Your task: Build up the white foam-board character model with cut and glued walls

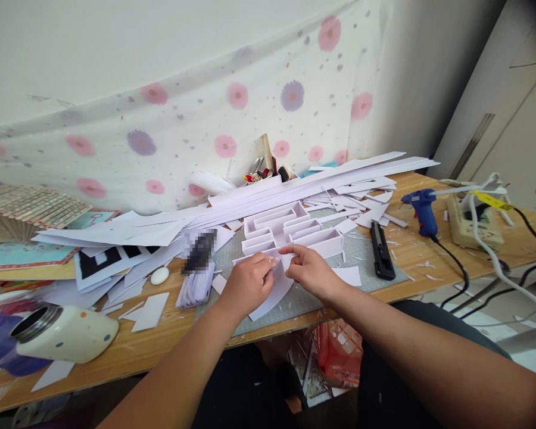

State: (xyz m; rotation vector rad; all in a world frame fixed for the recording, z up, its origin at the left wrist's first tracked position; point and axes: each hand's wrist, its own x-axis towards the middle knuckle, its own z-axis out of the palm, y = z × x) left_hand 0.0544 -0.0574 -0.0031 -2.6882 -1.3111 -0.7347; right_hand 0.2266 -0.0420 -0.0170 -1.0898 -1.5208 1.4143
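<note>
A white foam-board model [312,233] with low upright walls in stepped compartments lies on the grey cutting mat [232,253]. At its near side, a flat white board piece with a curved edge [274,297] slants toward me. My left hand [252,280] is closed in a pinch on this piece's upper left, beside the model's near wall. My right hand [310,268] has its fingers curled, with thumb and index finger closed at the upper right of the same piece. The fingertips partly hide where the piece meets the model.
A black utility knife [381,250] lies right of the model. Farther right are a blue glue gun [422,210] and a power strip [473,220] with cables. Long white board strips [259,199] span the back. A cream bottle [71,333] lies at left.
</note>
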